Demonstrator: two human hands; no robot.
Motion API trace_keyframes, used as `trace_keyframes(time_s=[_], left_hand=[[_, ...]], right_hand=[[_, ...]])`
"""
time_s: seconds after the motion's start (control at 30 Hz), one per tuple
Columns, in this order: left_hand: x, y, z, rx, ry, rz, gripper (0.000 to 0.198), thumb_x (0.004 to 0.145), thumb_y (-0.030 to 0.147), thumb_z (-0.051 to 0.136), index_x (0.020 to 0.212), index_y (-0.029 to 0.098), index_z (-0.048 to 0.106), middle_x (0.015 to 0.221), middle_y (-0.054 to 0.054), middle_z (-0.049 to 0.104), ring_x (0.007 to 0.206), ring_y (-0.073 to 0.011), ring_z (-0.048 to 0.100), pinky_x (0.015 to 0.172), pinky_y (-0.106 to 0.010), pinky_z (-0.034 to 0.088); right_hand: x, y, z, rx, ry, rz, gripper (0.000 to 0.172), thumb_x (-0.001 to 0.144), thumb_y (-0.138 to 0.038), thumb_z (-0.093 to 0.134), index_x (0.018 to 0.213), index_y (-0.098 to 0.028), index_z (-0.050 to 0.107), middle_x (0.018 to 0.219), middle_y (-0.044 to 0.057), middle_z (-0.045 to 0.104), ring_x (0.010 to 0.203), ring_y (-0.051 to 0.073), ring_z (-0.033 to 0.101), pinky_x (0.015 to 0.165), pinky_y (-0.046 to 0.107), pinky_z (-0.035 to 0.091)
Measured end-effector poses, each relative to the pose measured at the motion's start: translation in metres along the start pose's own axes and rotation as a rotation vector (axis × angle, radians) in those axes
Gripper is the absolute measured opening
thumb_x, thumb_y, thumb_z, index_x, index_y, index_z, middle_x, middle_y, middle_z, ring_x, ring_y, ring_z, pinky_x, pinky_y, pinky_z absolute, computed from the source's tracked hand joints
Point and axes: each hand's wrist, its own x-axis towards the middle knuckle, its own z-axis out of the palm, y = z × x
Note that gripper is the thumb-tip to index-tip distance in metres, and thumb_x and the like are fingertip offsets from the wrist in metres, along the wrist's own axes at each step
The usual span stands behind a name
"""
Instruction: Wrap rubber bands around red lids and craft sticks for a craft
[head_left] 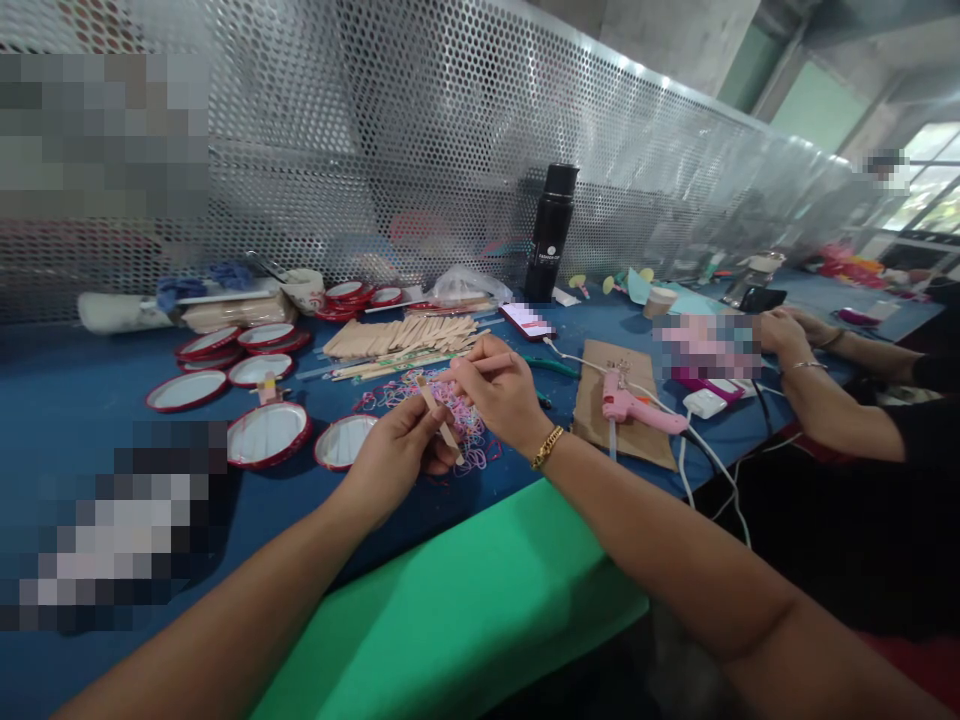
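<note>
My left hand (397, 440) pinches a wooden craft stick (448, 435), which slants with its upper end away from me. In my right hand (504, 395) is a slim pink pen-like tool (487, 365), its tip close to the upper end of the stick. Whether the tip touches the wood I cannot tell. A tangle of thin colourful strings or rubber bands (474, 440) lies on the table beneath both hands. Behind them is a pile of loose craft sticks (405, 337). Just left of my left hand sits a red-rimmed round lid (335, 443).
More red-rimmed lids (268, 434) lie to the left. A black bottle (551, 235) and a phone (529, 321) stand and lie at the back. On cardboard (592, 410) to the right rests a pink glue gun (637, 408) with cables. A co-worker's hands (784, 330) are farther right.
</note>
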Motion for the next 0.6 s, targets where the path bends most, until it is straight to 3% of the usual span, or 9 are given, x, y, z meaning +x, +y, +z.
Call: trace_keyframes(time_s=[0.27, 0.47, 0.6], left_hand=[[-0.0004, 0.0023, 0.0004, -0.009, 0.005, -0.006, 0.035, 0.077, 0.054, 0.064, 0.077, 0.02, 0.056, 0.055, 0.004, 0.063, 0.045, -0.01, 0.057, 0.044, -0.018, 0.045], [-0.0004, 0.0021, 0.0006, -0.019, 0.004, 0.0, 0.034, 0.078, 0.053, 0.064, 0.076, 0.02, 0.056, 0.054, 0.004, 0.063, 0.045, -0.0102, 0.057, 0.045, -0.019, 0.046], [0.0001, 0.0013, 0.0003, -0.016, 0.001, 0.002, 0.035, 0.078, 0.054, 0.064, 0.076, 0.02, 0.057, 0.054, 0.003, 0.063, 0.046, -0.0102, 0.057, 0.045, -0.019, 0.046]], right_hand=[[-0.0004, -0.0008, 0.0005, -0.01, -0.022, 0.008, 0.03, 0.089, -0.041, 0.058, 0.067, -0.022, 0.051, 0.066, -0.002, 0.061, 0.062, 0.013, 0.061, 0.057, 0.026, 0.049], [-0.0003, 0.0008, 0.0014, 0.119, -0.008, 0.016, 0.028, 0.09, -0.038, 0.058, 0.069, -0.022, 0.048, 0.061, -0.003, 0.059, 0.065, 0.015, 0.067, 0.055, 0.025, 0.048], [-0.0002, 0.0008, 0.0013, 0.053, -0.024, 0.006, 0.027, 0.089, -0.037, 0.059, 0.069, -0.022, 0.049, 0.064, -0.002, 0.061, 0.062, 0.013, 0.064, 0.057, 0.025, 0.049]])
